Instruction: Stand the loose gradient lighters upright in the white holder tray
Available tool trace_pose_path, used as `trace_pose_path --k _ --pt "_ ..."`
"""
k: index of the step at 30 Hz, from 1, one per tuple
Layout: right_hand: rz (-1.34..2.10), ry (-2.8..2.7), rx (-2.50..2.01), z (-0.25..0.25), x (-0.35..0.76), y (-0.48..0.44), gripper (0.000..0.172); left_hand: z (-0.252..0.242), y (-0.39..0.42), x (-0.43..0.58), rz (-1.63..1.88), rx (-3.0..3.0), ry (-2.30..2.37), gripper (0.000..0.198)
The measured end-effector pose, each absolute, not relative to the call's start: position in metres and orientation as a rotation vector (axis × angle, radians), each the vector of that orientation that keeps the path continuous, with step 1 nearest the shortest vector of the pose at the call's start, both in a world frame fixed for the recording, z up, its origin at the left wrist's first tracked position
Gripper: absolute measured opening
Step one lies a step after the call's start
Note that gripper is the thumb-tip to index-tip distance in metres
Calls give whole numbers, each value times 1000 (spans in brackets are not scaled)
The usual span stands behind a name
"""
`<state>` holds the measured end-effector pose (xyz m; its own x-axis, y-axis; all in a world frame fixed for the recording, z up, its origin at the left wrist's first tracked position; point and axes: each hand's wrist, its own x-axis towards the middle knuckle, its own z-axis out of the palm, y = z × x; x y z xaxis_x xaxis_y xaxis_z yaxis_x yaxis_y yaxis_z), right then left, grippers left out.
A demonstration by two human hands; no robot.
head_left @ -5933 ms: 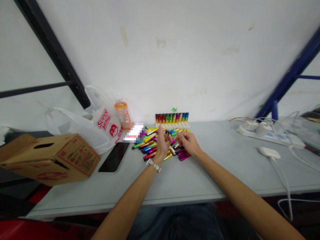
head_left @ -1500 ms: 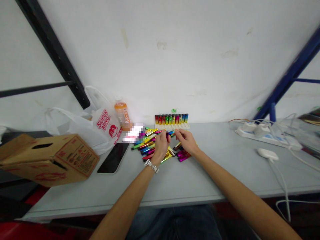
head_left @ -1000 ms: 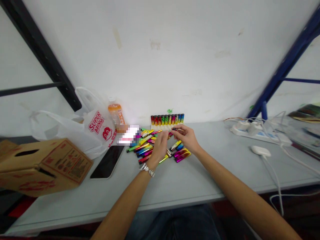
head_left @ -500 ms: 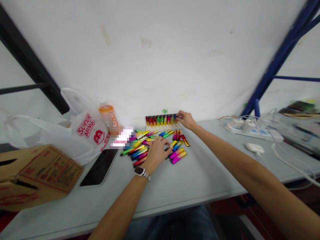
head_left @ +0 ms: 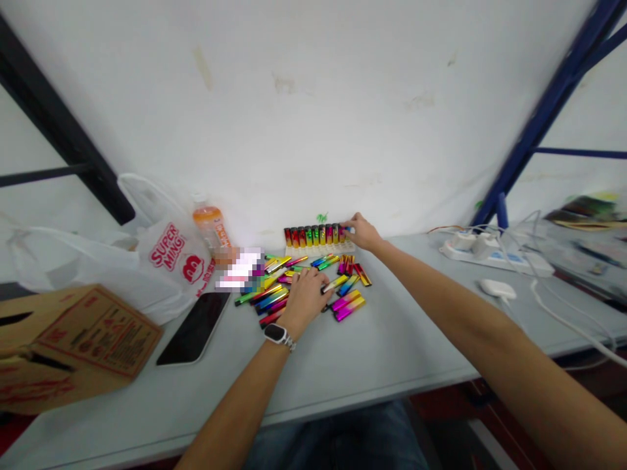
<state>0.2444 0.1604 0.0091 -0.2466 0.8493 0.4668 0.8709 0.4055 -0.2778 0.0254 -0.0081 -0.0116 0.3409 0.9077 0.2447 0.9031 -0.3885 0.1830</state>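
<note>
A heap of shiny, many-coloured lighters (head_left: 343, 302) lies on the grey table (head_left: 372, 352) near the wall. Behind it a white rack (head_left: 321, 248) holds a row of upright lighters (head_left: 313, 235). My right hand (head_left: 361, 232) reaches to the rack's right end, fingers pinched on a blue-tipped lighter there. My left hand (head_left: 306, 297), with a watch on the wrist, rests on the heap with fingers curled over some lighters; what it grips is hidden.
A black phone (head_left: 196, 326) lies left of the heap. A cardboard box (head_left: 73, 346), a white plastic bag (head_left: 161, 261) and an orange bottle (head_left: 210, 225) stand at the left. A power strip (head_left: 484, 251) with cables and a white mouse-like device (head_left: 494, 288) are at the right.
My right hand went from the heap up to the right end of the rack with a lighter. My left hand lowered onto the heap. The view shifted to the right.
</note>
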Motion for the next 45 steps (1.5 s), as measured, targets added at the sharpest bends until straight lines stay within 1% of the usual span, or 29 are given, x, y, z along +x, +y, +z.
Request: trace_pose_path --k 4,7,9,11,13,16,18,20,24,27,31,33,39,42,45 --pt "-124 -2128 -1527 -4 241 141 52 -13 -9 25 443 2582 1740 23" --pt "-81 -2067 -1453 -12 234 124 63 -14 -9 25 432 2588 1743 25" --pt "-8 -1998 -1348 -16 225 110 58 -13 -9 25 463 2587 1734 24" --pt "67 -1946 -1219 -16 213 95 46 -11 -9 24 542 2570 1724 22" --pt "139 -1925 -1102 -14 200 81 36 -7 -9 21 688 2537 1701 19" --pt "239 -1899 -1013 -11 179 65 26 -4 -8 16 1002 2467 1619 18" --pt "298 -1909 -999 -12 166 57 21 -5 -5 13 1161 2408 1561 17" --pt "334 -1945 -1018 -16 157 52 20 -8 -1 10 1203 2348 1538 12" --pt "321 -2014 -1118 -25 156 45 20 -14 2 3 1087 2316 1622 6" --pt "278 -2023 -1213 -26 169 45 24 -11 -2 -2 937 2386 1703 4" --pt "329 -1950 -1246 -24 185 49 24 -2 -3 1 733 2521 1633 20" --pt "381 -1850 -1233 -23 191 52 23 1 2 7 634 2587 1561 23" --pt "502 -1644 -1210 -24 202 57 21 10 23 32 309 2681 1478 11" --pt "519 -1616 -1204 -23 202 56 21 15 27 39 207 2740 1506 13" --pt "530 -1595 -1180 -20 200 54 21 16 24 40 190 2774 1561 20"
